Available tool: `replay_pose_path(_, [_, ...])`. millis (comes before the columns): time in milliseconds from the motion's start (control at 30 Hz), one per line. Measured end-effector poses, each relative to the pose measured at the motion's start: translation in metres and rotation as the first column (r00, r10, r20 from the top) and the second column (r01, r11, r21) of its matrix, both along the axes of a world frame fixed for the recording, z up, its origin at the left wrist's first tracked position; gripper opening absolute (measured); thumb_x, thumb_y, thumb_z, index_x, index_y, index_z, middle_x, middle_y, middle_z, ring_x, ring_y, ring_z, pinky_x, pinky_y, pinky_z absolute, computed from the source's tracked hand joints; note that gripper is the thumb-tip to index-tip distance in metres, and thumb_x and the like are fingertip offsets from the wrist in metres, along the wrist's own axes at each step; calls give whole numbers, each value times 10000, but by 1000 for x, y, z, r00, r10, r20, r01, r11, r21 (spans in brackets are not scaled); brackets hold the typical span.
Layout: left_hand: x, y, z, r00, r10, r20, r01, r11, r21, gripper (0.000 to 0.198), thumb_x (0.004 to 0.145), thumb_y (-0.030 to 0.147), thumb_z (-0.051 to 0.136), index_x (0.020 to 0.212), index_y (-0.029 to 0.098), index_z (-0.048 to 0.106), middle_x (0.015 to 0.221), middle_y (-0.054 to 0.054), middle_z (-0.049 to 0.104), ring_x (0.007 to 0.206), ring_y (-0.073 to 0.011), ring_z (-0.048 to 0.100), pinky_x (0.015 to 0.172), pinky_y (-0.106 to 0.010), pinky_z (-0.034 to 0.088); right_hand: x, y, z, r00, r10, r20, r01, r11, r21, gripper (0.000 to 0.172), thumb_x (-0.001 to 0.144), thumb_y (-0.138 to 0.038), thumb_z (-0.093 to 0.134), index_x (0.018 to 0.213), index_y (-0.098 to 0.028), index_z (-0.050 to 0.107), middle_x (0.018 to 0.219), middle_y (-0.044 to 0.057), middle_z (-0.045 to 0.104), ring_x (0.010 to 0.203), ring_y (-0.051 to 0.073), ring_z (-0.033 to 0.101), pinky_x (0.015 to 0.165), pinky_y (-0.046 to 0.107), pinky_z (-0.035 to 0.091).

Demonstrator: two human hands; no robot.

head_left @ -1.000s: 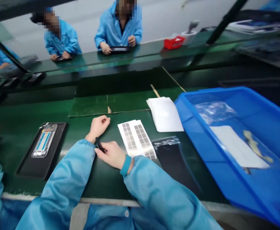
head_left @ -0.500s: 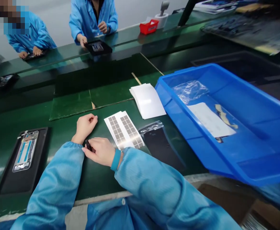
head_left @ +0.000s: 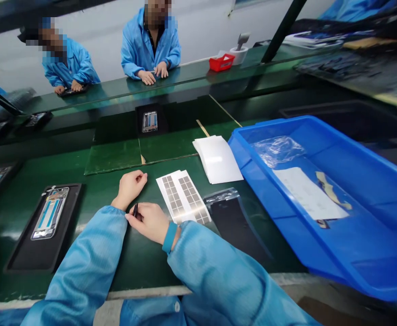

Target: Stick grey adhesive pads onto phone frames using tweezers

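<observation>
Two bare hands are seen over the green bench. By the right hand, one small black object is pinched between thumb and fingers, just beside the left sleeve's cuff; whether the cuff is touched cannot be told. The left hand is curled into a loose fist, its inside hidden. Two strips of grey squares are laid just right of the hands, with one clear pouch holding a dark sheet beyond them, partly covered by the right sleeve. One stack of white sheets (its count is unreadable) is placed beside one blue bin, in which one crumpled plastic bag, one white sheet and one yellowish strip are contained.

One device frame is held in a black tray at left; a second tray is set mid-bench, and a third is cut off by the left edge. Half a second ago, the second tray was held by the co-worker opposite; now both that person's hands are rested on the far bench. Trays at upper left are too dim to be counted.
</observation>
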State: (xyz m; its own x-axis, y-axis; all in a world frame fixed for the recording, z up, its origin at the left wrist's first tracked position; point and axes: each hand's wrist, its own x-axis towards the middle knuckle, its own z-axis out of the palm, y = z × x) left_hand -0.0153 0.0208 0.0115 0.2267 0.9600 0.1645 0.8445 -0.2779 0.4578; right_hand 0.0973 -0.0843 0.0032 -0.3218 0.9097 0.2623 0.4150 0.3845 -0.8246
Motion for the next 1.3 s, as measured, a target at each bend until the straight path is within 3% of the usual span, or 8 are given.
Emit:
replay_pose_path(300, [36,109,32,961,142,-238,-128,989,70,453,918,327,513,1350,194,525,948,-128,724,900,-278,693,773,-340,477,0,1,-4,997,-23,77,17,998,68,333,851,-307,673,591,-207,491,614,-18,593,577,128,565,573,242,395])
replay_pose_path(500, [48,157,34,891,183,-415,-167,983,75,402,935,333,471,1270,131,566,1040,-269,683,1014,-395,672,868,-499,487,1,1,1,993,8,121,-17,997,69,305,872,-362,645,631,-213,532,636,-21,633,618,141,605,571,249,401])
replay_pose_path(667, [27,151,43,897,92,-433,-79,996,48,335,929,399,495,1200,216,572,927,-170,704,913,-353,691,850,-482,511,1,2,6,988,-7,153,-3,998,65,289,891,-396,621,669,-217,577,664,-20,661,659,149,629,584,256,418])
replay_pose_path(800, [-5,130,47,992,93,80,-87,993,-79,239,908,338,513,1131,256,497,778,-20,658,588,-207,673,666,-372,574,0,2,7,988,-15,152,6,998,61,282,897,-386,622,676,-214,584,669,-17,657,666,151,628,602,253,419])
replay_pose_path(933, [-28,97,37,670,238,703,-105,968,-227,246,854,331,586,990,253,395,851,33,580,564,-128,669,580,-307,598,0,2,7,991,-10,134,5,999,35,281,892,-355,649,662,-202,596,664,-10,644,654,143,615,617,244,415])
replay_pose_path(1100, [-49,66,31,354,373,858,-316,911,-266,295,809,120,563,953,248,340,826,61,546,559,-75,618,626,-299,609,-1,-9,16,1000,-17,12,17,999,-36,202,905,-288,647,734,-182,671,670,-13,647,617,123,605,624,233,439])
replay_pose_path(1200, [-72,57,39,297,446,845,-385,865,-321,341,805,37,518,998,249,334,844,51,561,620,-95,635,640,-314,605,0,-30,32,995,2,-102,-6,999,-40,145,895,-258,648,776,-186,689,707,-11,675,630,124,618,639,227,467])
replay_pose_path(1300, [-98,50,53,374,482,792,-352,864,-360,251,846,32,524,915,214,366,770,49,557,646,-95,617,670,-314,601,11,-62,51,975,50,-218,-59,998,-37,93,857,-193,648,773,-191,687,780,-2,715,658,125,640,669,221,499])
